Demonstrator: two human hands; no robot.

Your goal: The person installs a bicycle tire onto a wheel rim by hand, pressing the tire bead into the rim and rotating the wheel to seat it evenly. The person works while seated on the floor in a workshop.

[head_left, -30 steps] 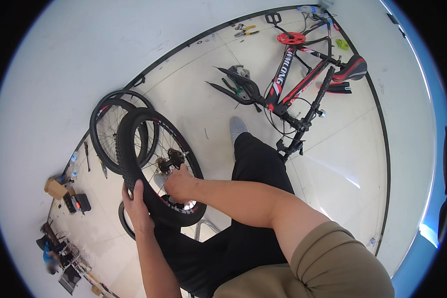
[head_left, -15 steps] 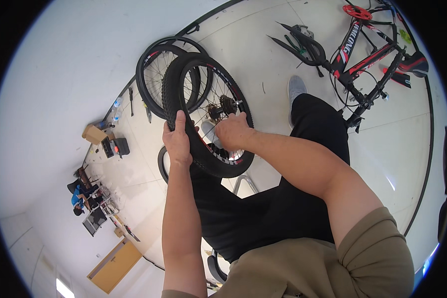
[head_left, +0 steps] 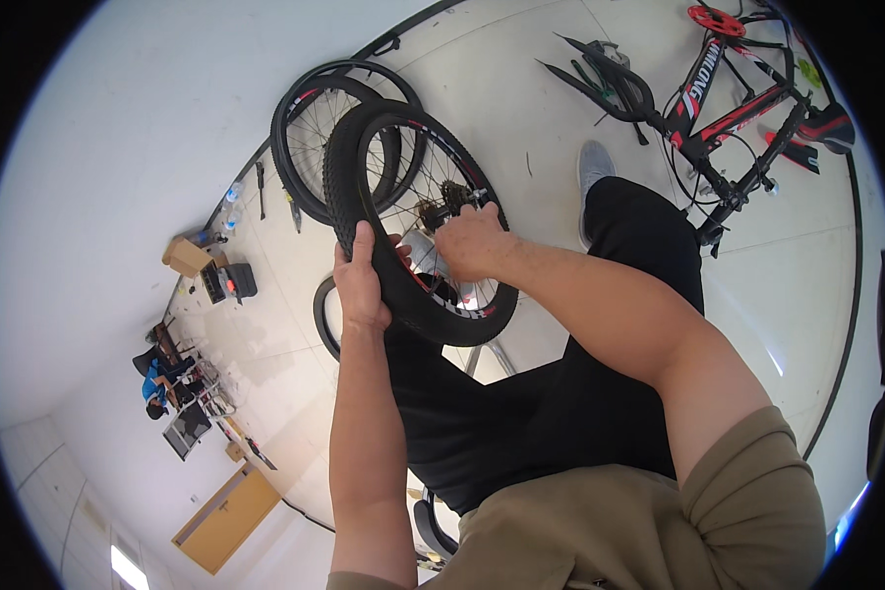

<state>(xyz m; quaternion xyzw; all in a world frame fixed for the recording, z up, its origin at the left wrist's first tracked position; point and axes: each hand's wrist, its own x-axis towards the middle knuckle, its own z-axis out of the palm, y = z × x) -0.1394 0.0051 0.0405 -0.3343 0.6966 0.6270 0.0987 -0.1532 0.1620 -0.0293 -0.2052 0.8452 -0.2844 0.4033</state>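
Note:
A bicycle wheel (head_left: 352, 177) with a thick black knobby tyre is held tilted in front of my legs. My left hand (head_left: 364, 280) grips the tyre at its left side, thumb on top and fingertips showing inside the rim. Curled near the hub, my right hand (head_left: 472, 241) is closed among the spokes; its palm side is hidden. The sprocket cluster (head_left: 455, 195) and a shiny axle end (head_left: 478, 196) show just above the right hand's knuckles. My shoe is partly visible through the spokes.
Behind lie other wheels (head_left: 290, 162) against the wall. At the upper right a red and black bicycle frame (head_left: 703, 108) rests on the floor. An open cardboard box (head_left: 185, 258), a black case (head_left: 236, 282) and water bottles (head_left: 234, 194) stand far left. A person (head_left: 152, 388) sits beyond.
The wheel and both hands have shifted slightly to the right. My grip looks the same, and the view has moved a little.

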